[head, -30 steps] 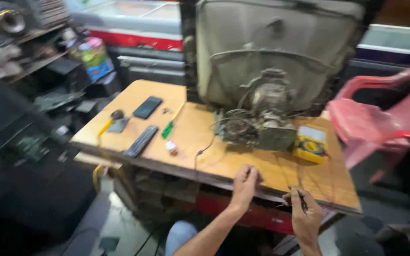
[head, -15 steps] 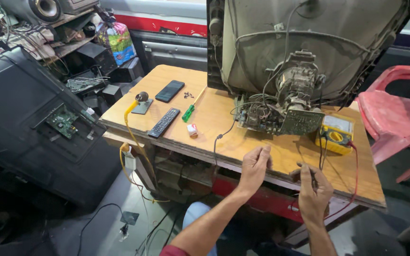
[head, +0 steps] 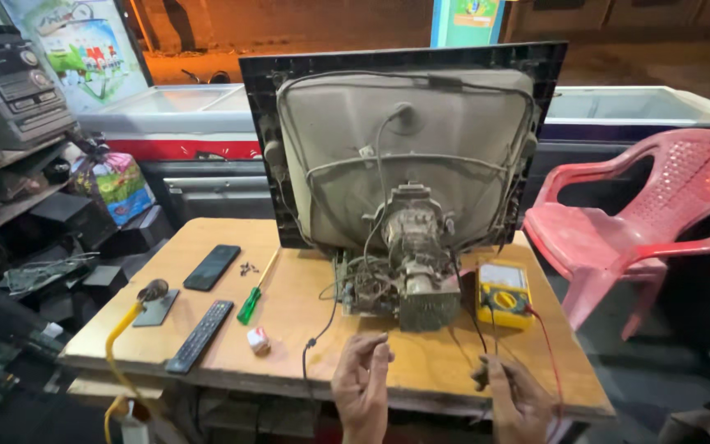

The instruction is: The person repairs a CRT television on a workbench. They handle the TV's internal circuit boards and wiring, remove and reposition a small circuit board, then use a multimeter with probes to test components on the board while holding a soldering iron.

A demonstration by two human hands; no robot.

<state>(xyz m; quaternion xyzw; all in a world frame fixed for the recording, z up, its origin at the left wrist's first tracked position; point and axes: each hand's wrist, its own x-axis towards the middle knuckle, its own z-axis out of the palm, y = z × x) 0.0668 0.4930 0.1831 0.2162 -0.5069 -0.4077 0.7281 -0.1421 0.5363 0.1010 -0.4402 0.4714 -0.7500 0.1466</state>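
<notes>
Meter probes are now pinched in the right hand, left hand loosely curled, empty, tube chassis swung dead ahead.

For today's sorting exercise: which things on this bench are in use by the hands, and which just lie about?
In use: multimeter; its leads at the right hand; open television; left hand beside it.

Lying about: phone; screwdriver; remote; screws; red chair.

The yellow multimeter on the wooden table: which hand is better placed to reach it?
The right hand, probably. It lies below the yellow multimeter on the table's right side and seems to touch its red and black leads. The left hand is farther away, near the circuit board.
</notes>
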